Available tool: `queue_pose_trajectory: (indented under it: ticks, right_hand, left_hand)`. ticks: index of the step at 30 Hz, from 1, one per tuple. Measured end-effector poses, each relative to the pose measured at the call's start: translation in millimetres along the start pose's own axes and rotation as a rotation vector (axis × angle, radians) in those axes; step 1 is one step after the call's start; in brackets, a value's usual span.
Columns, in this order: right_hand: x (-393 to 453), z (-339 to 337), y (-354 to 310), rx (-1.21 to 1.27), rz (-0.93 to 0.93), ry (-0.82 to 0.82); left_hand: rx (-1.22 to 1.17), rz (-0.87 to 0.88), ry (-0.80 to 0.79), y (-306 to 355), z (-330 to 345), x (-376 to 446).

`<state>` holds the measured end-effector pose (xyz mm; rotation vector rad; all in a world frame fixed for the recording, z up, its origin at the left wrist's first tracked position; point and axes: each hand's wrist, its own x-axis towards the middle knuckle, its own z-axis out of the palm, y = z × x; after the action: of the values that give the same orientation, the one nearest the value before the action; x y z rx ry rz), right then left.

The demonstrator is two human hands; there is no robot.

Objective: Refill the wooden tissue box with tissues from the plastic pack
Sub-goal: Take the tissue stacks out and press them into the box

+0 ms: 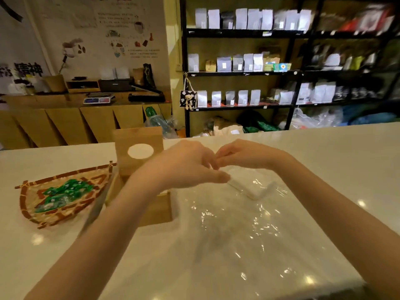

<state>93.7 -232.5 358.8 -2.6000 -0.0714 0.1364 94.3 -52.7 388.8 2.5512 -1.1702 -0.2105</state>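
A large clear plastic pack [244, 230] of white tissues lies on the white counter in front of me, shiny and crinkled. My left hand [186, 167] and my right hand [244, 155] meet at its far edge, fingers pinched on the plastic there. The wooden tissue box [160, 211] stands to the left of the pack, partly hidden behind my left forearm. Its lid [138, 150], with an oval hole, stands upright behind the box.
A woven bamboo tray [62, 195] holding several green wrapped packets sits at the left of the counter [346, 161]. Beyond the counter are black shelves [242, 72] of pouches and a wooden sideboard with a scale [98, 98].
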Motion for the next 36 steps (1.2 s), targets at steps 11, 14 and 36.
queue_pose_trajectory:
  ticks: [11,14,36]
  right_hand:
    - [-147.8,6.1,102.8,0.145,0.342,0.282]
    - [-180.5,21.9,115.9,0.167,0.355,0.368]
    - [-109.1,97.4,123.9,-0.24,0.109,0.234]
  left_hand:
    - [0.003,0.515,-0.166,57.4,151.6,72.3]
    - [0.187,0.558,-0.126,49.7,184.3,82.9]
    - [-0.222,0.448,0.066,29.6,150.7,114.3]
